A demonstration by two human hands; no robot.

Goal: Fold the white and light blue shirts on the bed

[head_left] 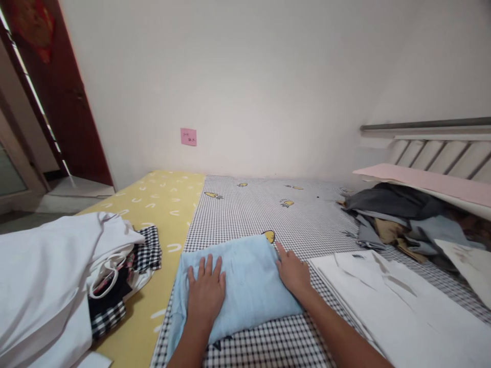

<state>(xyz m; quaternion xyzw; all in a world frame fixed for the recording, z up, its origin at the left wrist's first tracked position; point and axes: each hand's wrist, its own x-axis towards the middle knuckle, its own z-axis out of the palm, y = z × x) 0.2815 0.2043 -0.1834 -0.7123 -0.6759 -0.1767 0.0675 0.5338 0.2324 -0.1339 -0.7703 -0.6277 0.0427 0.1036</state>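
Folding seems partway: my left hand [205,290] and right hand [293,273] press flat, open-fingered, on the folded blue cloth [249,286], white shirt [402,306] and grey heap [399,204] unfolded.

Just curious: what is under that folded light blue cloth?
The light blue cloth lies on the checked sheet, left hand flat on top, right hand at its edge. Anything directly beneath it is covered.

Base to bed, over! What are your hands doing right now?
Left hand flat, open, on folded blue cloth. Right hand open at its right edge. White shirt close beside right arm.
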